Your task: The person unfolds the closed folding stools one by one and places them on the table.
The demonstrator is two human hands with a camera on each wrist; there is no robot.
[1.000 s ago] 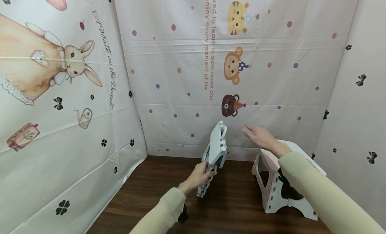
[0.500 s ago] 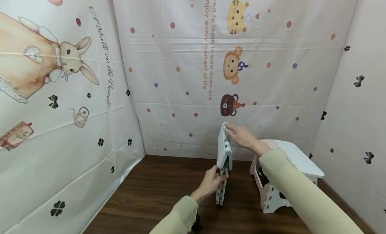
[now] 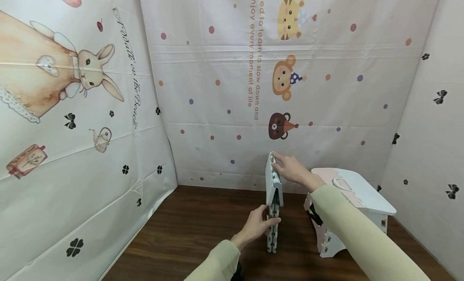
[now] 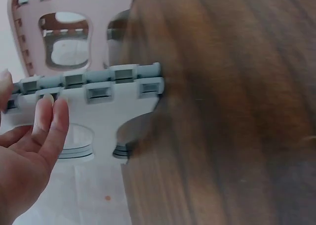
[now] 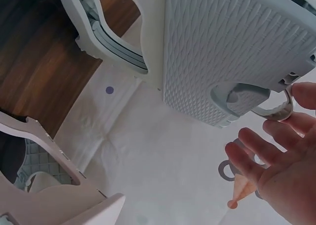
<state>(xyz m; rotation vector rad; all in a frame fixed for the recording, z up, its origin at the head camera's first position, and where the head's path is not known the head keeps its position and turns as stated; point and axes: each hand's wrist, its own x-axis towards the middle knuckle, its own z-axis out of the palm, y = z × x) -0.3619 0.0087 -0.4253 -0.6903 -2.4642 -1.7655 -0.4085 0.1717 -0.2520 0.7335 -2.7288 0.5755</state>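
Note:
A folded light grey-white folding stool (image 3: pixel 269 182) stands upright, edge-on, on the dark wood surface. My left hand (image 3: pixel 255 225) grips the hinged edge of its folded legs. In the left wrist view two fingers (image 4: pixel 55 123) lie across the hinges. My right hand (image 3: pixel 293 171) is at the stool's upper edge. Seen from the right wrist, thumb and forefinger pinch its white loop handle (image 5: pixel 277 109), while the other fingers stay off the stool. The stool's top (image 5: pixel 222 47) has a woven texture.
An opened pink-and-white folding stool (image 3: pixel 369 192) stands at the right, partly behind the right sleeve (image 3: pixel 359 224). Printed cloth (image 3: pixel 203 152) covers the back and both sides. Wood-grain surface (image 3: pixel 188 228) extends left of the folded stool.
The folded stool has moved right and down and become more upright, with the left hand gripping it throughout. My right hand has come from the right to the stool's upper edge and handle.

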